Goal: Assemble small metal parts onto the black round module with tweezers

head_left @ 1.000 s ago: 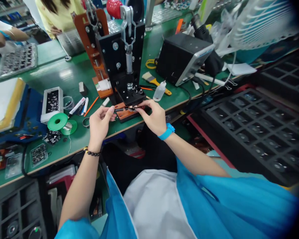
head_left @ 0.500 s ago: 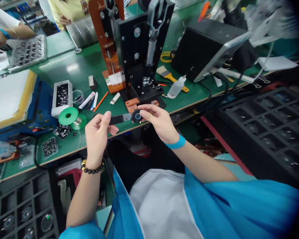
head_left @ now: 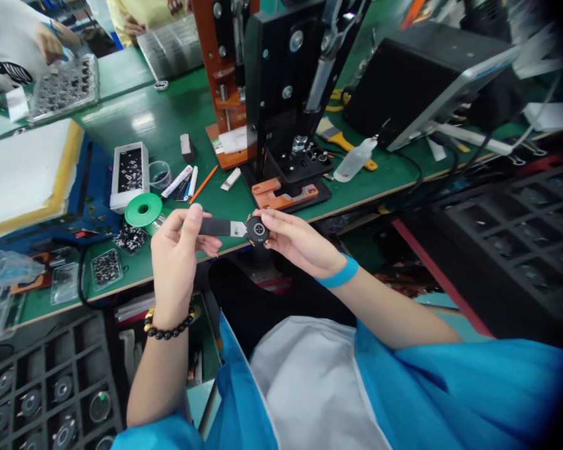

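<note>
**Black round part being worked with a flat tool just off the worktop's near edge**

Black and round, one small disc-shaped part [head_left: 258, 230] is sitting pinched between the right hand's [head_left: 294, 240] fingertips, face turned up toward the camera, probably so its centre stays visible. Left hand [head_left: 177, 256] is pinching one flat dark-handled tool [head_left: 218, 227] between thumb and fingers, and its metal tip is touching the part's left rim. Both hands are hovering just off the near edge of the green worktop [head_left: 169, 119], above the lap, not resting on anything. Holding the part in the air likely gives the tool a free angle on it.

Counts: one part, one tool, two hands, each closed on its item. Left wrist is wearing one bead bracelet [head_left: 167, 329], right wrist one blue band [head_left: 338, 276].

One black press fixture [head_left: 288, 100] is standing near the near edge, straight ahead of the hands, with one orange base plate [head_left: 281, 194] at its foot, within easy reach. One green solder spool [head_left: 143, 209] is lying to the left by a white box [head_left: 130, 175]. One yellow-handled brush [head_left: 342, 139] and one clear squeeze bottle [head_left: 355, 161] are lying right of the press. Another person's hand [head_left: 51, 44] is working over a parts tray [head_left: 63, 87] at the far left corner.
</note>
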`<state>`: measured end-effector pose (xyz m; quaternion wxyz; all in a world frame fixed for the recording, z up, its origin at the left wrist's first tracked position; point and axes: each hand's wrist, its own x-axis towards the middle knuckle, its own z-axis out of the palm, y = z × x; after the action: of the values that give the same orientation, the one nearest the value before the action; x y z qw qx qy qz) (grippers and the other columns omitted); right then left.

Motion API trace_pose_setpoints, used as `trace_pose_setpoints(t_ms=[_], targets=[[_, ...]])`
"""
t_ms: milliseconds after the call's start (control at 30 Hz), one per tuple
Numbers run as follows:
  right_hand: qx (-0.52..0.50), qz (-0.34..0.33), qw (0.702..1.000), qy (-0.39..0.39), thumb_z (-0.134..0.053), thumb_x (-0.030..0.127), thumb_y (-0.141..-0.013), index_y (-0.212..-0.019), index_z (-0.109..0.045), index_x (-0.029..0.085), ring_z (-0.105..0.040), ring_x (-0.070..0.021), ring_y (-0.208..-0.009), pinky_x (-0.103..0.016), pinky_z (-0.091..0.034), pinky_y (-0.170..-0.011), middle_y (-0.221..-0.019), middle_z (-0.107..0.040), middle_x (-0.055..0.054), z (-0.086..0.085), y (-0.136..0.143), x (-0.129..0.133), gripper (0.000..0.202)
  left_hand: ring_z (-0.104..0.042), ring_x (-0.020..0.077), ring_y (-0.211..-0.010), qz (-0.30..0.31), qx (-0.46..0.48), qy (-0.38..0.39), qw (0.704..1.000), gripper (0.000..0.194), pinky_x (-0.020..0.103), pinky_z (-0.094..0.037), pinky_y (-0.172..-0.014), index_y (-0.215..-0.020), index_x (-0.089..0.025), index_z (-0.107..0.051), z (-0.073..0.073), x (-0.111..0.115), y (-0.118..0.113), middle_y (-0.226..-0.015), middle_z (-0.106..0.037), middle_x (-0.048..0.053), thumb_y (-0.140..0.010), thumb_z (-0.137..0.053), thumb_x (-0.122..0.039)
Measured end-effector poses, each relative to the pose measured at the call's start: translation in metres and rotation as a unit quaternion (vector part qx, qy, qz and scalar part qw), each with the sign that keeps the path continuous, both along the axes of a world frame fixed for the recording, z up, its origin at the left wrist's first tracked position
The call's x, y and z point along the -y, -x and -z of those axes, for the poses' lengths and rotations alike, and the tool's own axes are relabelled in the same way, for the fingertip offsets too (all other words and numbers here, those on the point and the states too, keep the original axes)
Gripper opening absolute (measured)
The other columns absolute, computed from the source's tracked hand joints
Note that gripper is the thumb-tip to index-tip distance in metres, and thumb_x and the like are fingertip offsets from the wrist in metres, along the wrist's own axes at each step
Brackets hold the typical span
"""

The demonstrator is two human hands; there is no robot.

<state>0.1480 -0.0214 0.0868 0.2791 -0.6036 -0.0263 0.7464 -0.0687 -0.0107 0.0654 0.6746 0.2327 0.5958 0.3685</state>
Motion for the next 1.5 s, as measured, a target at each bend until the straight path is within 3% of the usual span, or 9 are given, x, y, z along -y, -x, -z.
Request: trace_pose_setpoints(t_ms=[233, 367, 600, 767, 833, 1000, 1233, 1400, 1500], targets=[[-0.02, 0.019, 0.999, 0.029, -0.093, 0.041, -0.078, -0.107, -0.084, 0.024, -0.066, -0.0067, -0.085, -0.015, -0.057, -0.07, -0.103, -0.072, 0.0, -0.003, 0.007, 0.004, 0.035, -0.067, 0.0095, -0.068, 0.022, 0.021, -0.051, 0.998, 0.034, 0.021, -0.059, -0.062, -0.111, -0.019, -0.073, -0.012, 0.004, 0.009, -0.082, -0.072, 0.001, -0.089, -0.084, -0.043], [0.1, -0.093, 0.983, -0.121, -0.081, 0.043, -0.094, -0.117, -0.078, 0.019, -0.066, -0.0052, -0.086, -0.014, -0.056, -0.073, -0.105, -0.073, -0.001, -0.002, 0.013, 0.007, 0.033, -0.068, 0.0065, -0.072, 0.044, 0.023, -0.08, 0.996, 0.03, 0.016, -0.06, -0.064, -0.109, -0.018, -0.071, -0.016, 0.003, 0.009, -0.088, -0.072, -0.002, -0.085, -0.086, -0.027], [0.286, -0.398, 0.816, -0.305, -0.048, 0.034, -0.111, -0.153, -0.059, 0.009, -0.061, -0.0189, -0.136, -0.034, -0.052, -0.115, -0.147, -0.063, -0.006, 0.016, 0.021, 0.004, 0.05, -0.068, 0.008, -0.071, 0.057, -0.036, -0.102, 0.993, 0.035, 0.02, -0.061, -0.069, -0.108, -0.014, -0.066, 0.007, 0.0, 0.008, -0.088, -0.072, 0.0, -0.086, -0.086, -0.031], [0.357, -0.515, 0.656, -0.42, -0.047, 0.023, -0.108, -0.152, -0.059, 0.0, -0.052, -0.0307, -0.146, -0.047, -0.043, -0.126, -0.158, -0.053, -0.013, 0.027, 0.02, 0.006, 0.051, -0.066, 0.0073, -0.08, 0.078, -0.083, -0.142, 0.983, 0.03, 0.018, -0.056, -0.074, -0.108, -0.015, -0.069, 0.027, -0.001, 0.004, -0.089, -0.069, 0.0, -0.087, -0.086, -0.029], [0.365, -0.5, 0.659, -0.427, -0.048, 0.018, -0.106, -0.154, -0.055, 0.0, -0.051, -0.0286, -0.147, -0.046, -0.042, -0.127, -0.157, -0.053, -0.014, 0.024, 0.019, 0.004, 0.052, -0.065, 0.0083, -0.089, 0.081, -0.093, -0.17, 0.978, 0.028, 0.017, -0.057, -0.077, -0.107, -0.017, -0.071, 0.03, -0.002, 0.002, -0.098, -0.067, 0.002, -0.087, -0.085, -0.03], [0.276, -0.379, 0.766, -0.439, -0.055, 0.02, -0.107, -0.161, -0.045, 0.004, -0.059, -0.0154, -0.13, -0.028, -0.058, -0.099, -0.155, -0.052, -0.013, -0.002, 0.023, -0.021, 0.057, -0.063, 0.0134, -0.105, 0.127, -0.12, -0.216, 0.961, 0.03, 0.024, -0.06, -0.087, -0.112, -0.018, -0.07, 0.029, -0.005, -0.001, -0.111, -0.063, 0.006, -0.09, -0.083, -0.034], [0.305, -0.392, 0.7, -0.513, -0.066, 0.024, -0.105, -0.123, -0.076, 0.007, -0.064, -0.0142, -0.106, -0.029, -0.054, -0.097, -0.116, -0.065, -0.011, -0.012, 0.029, -0.048, 0.026, -0.061, 0.0113, -0.1, 0.176, -0.136, -0.268, 0.938, 0.016, 0.024, -0.055, -0.083, -0.11, -0.018, -0.067, 0.027, -0.003, -0.008, -0.105, -0.065, 0.002, -0.096, -0.074, -0.022], [0.301, -0.375, 0.697, -0.532, -0.064, 0.02, -0.106, -0.117, -0.076, 0.005, -0.066, -0.0141, -0.105, -0.028, -0.055, -0.094, -0.114, -0.068, -0.011, -0.006, 0.026, -0.047, 0.022, -0.061, 0.0156, -0.112, 0.244, -0.165, -0.256, 0.921, 0.049, 0.027, -0.056, -0.091, -0.131, -0.018, -0.067, 0.043, 0.011, -0.007, -0.124, -0.062, 0.008, -0.088, -0.084, -0.036], [0.285, -0.386, 0.691, -0.54, -0.065, 0.021, -0.105, -0.118, -0.076, 0.004, -0.068, -0.0153, -0.109, -0.029, -0.055, -0.097, -0.116, -0.071, -0.01, -0.006, 0.022, -0.045, 0.023, -0.063, 0.0118, -0.11, 0.24, -0.131, -0.242, 0.931, 0.043, 0.022, -0.055, -0.091, -0.127, -0.02, -0.066, 0.05, 0.018, -0.007, -0.122, -0.066, 0.005, -0.09, -0.083, -0.036]])
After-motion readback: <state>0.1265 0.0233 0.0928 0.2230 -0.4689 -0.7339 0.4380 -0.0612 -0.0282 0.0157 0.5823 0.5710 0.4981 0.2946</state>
